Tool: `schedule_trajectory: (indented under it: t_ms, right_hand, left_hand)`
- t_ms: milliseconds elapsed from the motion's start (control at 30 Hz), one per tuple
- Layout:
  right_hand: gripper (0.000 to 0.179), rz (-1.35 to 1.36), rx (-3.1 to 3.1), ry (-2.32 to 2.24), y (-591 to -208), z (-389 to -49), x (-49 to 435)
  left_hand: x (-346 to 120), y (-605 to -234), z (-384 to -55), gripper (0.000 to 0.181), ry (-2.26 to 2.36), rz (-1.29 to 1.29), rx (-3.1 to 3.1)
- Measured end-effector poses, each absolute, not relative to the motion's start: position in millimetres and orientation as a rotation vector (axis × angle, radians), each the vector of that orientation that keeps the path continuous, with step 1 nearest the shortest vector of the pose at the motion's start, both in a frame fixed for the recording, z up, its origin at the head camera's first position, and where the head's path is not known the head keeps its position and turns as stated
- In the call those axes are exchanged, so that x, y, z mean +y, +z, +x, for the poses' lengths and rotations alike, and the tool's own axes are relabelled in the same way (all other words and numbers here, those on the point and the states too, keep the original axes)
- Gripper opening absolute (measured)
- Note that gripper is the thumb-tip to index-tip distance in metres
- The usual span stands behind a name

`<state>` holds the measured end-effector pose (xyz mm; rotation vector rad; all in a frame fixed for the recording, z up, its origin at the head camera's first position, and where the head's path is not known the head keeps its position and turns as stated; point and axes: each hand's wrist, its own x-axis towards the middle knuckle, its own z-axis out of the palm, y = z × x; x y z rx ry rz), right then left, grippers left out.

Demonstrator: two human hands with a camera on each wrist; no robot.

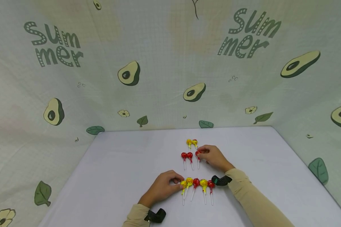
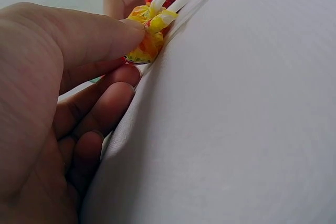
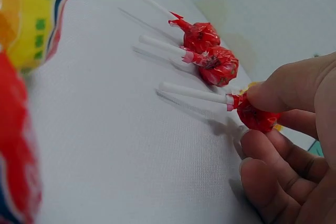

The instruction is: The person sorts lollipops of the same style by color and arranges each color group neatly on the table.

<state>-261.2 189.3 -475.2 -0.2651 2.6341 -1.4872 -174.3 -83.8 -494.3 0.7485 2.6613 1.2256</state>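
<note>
My left hand (image 1: pixel 162 186) pinches the yellow-wrapped lollipop (image 1: pixel 183 183) at the left end of the front row. In the left wrist view its thumb presses on the wrapper (image 2: pixel 144 52) and the other fingers curl below. My right hand (image 1: pixel 214 157) holds a red lollipop (image 3: pixel 255 115) by its candy head between thumb and fingers, its white stick pointing toward the body. Left of it lie two other red lollipops, one farther (image 1: pixel 184 155) and one nearer (image 1: pixel 190 155). The front row continues with a yellow (image 1: pixel 189 181), a red (image 1: pixel 196 182), a yellow (image 1: pixel 203 183) and a red lollipop (image 1: pixel 211 184).
Behind the red ones lie two yellow lollipops, a left one (image 1: pixel 189 142) and a right one (image 1: pixel 195 142). Everything rests on a white table (image 1: pixel 125 164). A cloth printed with avocados (image 1: pixel 159 104) hangs around its back and sides. Each wrist wears a black device.
</note>
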Motion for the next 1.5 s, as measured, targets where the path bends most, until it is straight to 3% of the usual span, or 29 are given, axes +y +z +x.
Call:
schedule_trajectory:
  t_ms: [1500]
  right_hand:
    - [0.027, -0.302, 2.756, -1.259, -472.6, -264.5, 183.4]
  left_hand:
    - [-83.9, -494.0, -175.1, 0.019, 1.226, 0.744, 2.662]
